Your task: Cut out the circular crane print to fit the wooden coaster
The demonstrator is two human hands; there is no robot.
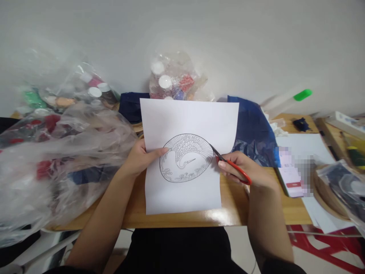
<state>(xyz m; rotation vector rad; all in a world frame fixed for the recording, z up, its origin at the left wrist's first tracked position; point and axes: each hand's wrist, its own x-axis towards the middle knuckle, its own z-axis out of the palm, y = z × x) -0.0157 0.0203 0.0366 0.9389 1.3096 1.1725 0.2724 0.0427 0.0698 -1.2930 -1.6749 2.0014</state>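
Note:
A white sheet of paper (188,118) printed with a round line drawing of a crane (186,157) is held up over a wooden table (230,209). My left hand (142,156) is closed on the sheet's left edge, thumb resting on the drawing's rim. My right hand (242,167) is closed round the red handles of a pair of scissors (228,163). The dark blades point up and left and meet the sheet's right edge beside the circle.
Large clear plastic bags (57,160) of coloured items crowd the left. A smaller bag of jars (173,80) stands at the back. Dark blue paper (253,129) lies right of the sheet. Farther right are papers (302,148), a round wooden hoop (325,198) and a red stool (322,247).

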